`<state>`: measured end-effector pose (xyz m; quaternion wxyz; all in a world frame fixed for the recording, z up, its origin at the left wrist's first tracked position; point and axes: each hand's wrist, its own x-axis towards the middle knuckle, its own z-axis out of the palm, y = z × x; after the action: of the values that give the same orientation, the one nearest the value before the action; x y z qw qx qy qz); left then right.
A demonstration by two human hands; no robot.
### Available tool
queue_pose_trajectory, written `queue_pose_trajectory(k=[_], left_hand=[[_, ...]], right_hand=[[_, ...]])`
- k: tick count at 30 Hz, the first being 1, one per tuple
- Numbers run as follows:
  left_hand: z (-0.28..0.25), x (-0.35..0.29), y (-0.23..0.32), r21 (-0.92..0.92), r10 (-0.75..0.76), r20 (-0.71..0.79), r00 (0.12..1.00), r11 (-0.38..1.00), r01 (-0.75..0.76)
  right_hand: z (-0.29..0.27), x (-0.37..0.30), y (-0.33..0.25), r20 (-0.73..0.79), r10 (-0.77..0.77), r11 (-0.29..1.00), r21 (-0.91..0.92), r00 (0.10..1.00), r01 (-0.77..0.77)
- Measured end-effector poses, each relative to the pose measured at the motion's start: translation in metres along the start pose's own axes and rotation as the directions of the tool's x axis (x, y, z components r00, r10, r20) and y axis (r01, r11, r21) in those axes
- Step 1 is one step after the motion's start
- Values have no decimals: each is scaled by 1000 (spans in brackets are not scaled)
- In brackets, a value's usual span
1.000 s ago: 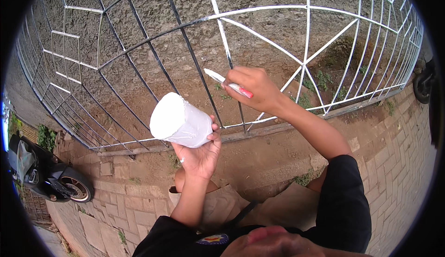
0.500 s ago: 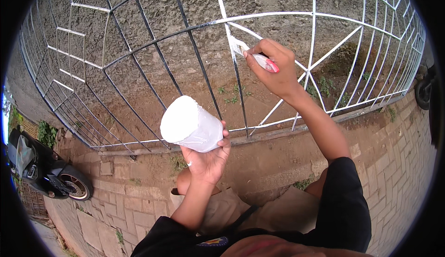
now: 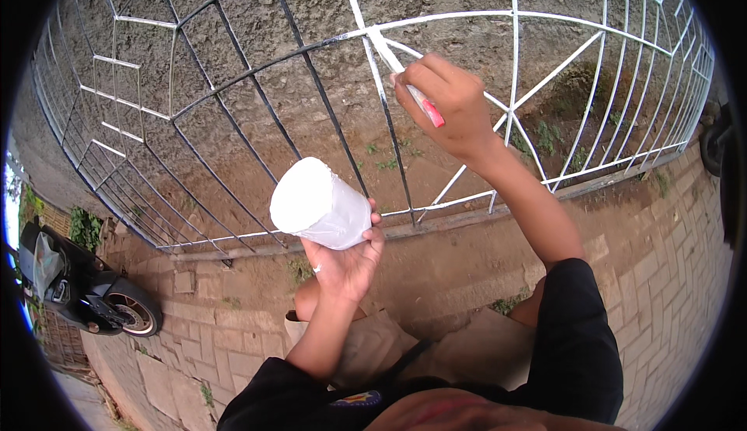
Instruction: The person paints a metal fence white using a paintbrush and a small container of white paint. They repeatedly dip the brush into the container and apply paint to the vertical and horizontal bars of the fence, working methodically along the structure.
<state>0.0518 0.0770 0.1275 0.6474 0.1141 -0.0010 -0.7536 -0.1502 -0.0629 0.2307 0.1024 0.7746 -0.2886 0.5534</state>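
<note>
Outdoors, at the upper middle of the frame, the right hand pinches a red-handled paintbrush against a bar of the metal gate, the grip narrow and closed on the handle, the bristles lying on a white-coated bar beside bars that are dark and bare. At the centre, the left hand cups a white paint container from below, fingers wrapped round its base, the pot tipped forward. Tilted like that, the pot could slop paint over the paving or the person's knees if the wrist sags. An overloaded brush might drip down the bar or run. A parked scooter stands well apart at lower left.
</note>
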Motion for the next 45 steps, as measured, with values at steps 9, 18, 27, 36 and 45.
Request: queue_pose_trajectory(k=[9, 18, 27, 36, 45], left_hand=[[5, -3, -3, -5, -15, 10, 1000, 1000, 15], [5, -5, 2, -49, -23, 5, 1000, 999, 24], [6, -11, 5, -23, -4, 27, 1000, 1000, 5], [7, -11, 1, -15, -26, 36, 999, 1000, 27], [9, -9, -1, 8, 3, 35, 999, 1000, -3]], right_hand=[[2, 2, 8, -27, 66, 998, 25, 997, -65], [24, -8, -5, 240, -83, 949, 316, 967, 3], [-9, 10, -1, -14, -63, 998, -31, 998, 63], [-6, 4, -1, -3, -60, 981, -188, 998, 58], [-2, -1, 6, 577, -82, 958, 270, 813, -94]])
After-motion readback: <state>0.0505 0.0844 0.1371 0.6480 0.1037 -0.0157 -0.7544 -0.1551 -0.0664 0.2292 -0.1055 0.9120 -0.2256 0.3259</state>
